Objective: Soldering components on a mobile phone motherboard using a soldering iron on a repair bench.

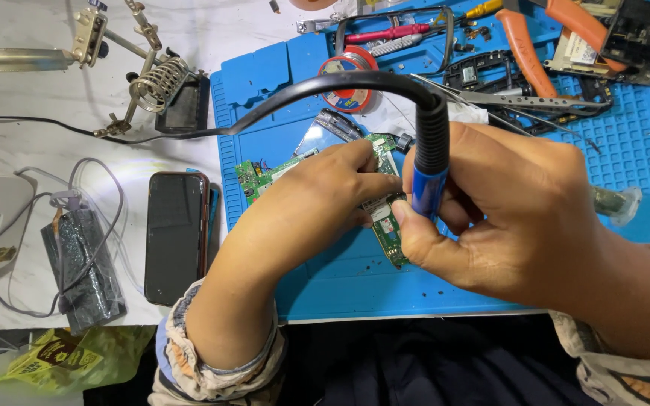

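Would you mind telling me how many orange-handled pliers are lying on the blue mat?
1: the orange-handled pliers lie at the far right of the blue mat, beyond the right hand. The picture's top edge cuts them off, so others may lie out of view.

My left hand [317,199] reaches in from the lower left, forearm rising steeply from a gathered cuff, wrist bent so the palm faces down and the fingers [355,162] press together, curled toward the centre. My right hand [505,210] comes in from the right edge, forearm low and nearly level, its fingers wrapped in a closed pen-like grip with the thumb [419,240] pushed forward along the underside. The two hands meet knuckle to fingertip, touching or nearly so.
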